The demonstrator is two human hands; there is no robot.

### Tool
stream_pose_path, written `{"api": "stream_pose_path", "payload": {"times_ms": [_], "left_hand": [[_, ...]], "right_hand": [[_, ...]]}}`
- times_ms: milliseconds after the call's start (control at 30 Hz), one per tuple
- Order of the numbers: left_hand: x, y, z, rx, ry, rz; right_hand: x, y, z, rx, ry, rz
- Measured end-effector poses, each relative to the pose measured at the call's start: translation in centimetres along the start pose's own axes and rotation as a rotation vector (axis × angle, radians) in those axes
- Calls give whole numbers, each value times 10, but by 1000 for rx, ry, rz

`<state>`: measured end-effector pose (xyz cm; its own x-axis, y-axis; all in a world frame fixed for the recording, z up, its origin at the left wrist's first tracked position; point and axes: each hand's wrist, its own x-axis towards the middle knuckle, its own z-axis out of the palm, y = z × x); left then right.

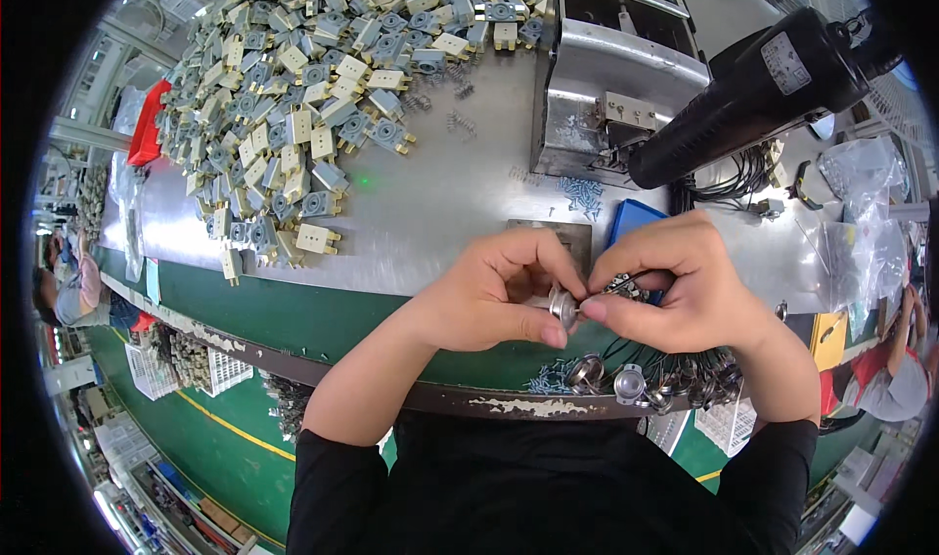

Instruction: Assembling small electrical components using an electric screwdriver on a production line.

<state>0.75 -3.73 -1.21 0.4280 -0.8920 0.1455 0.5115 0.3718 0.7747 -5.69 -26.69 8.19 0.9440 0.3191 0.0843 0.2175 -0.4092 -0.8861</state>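
Black shirt (548,487) faces the worktop (440,203). Left hand (486,296): grip clamped on round metal part (561,307), above worktop front. Right hand (675,281): grip pinching black wire (634,275). Assembly appears partway complete; screws (583,197) lie unused.

My 2 hands meet near the right of the table's near edge, with the blocks heaped far left and the machine far right.
The metal cup (561,306) sits between my left hand (484,291) and my right hand (690,281). Just beyond them a flat plate (579,234) lies on the table (440,208), with a tray (636,215) to its right. Farther off stands the machine (602,81), a cylinder (753,100) slanting along its right side; loose screws (584,198) lie at its near foot. Springs (460,123) lie between the machine and the heap of blocks (293,115), and a bin (149,125) is left of that heap. Nearer me, spare cups (630,385) lie left of my right forearm, more screws (551,377) just left of them.
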Motion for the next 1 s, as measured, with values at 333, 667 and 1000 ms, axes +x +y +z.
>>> {"api": "stream_pose_path", "payload": {"times_ms": [333,667,1000], "left_hand": [[5,-8,-1,385,125,260],[5,14,8,832,224,387],[4,16,9,1394,396,612]], "right_hand": [[-3,19,14,-288,197,-375],[-3,16,20,-361,264,-378],[1,7,15,-234,200,-241]]}}
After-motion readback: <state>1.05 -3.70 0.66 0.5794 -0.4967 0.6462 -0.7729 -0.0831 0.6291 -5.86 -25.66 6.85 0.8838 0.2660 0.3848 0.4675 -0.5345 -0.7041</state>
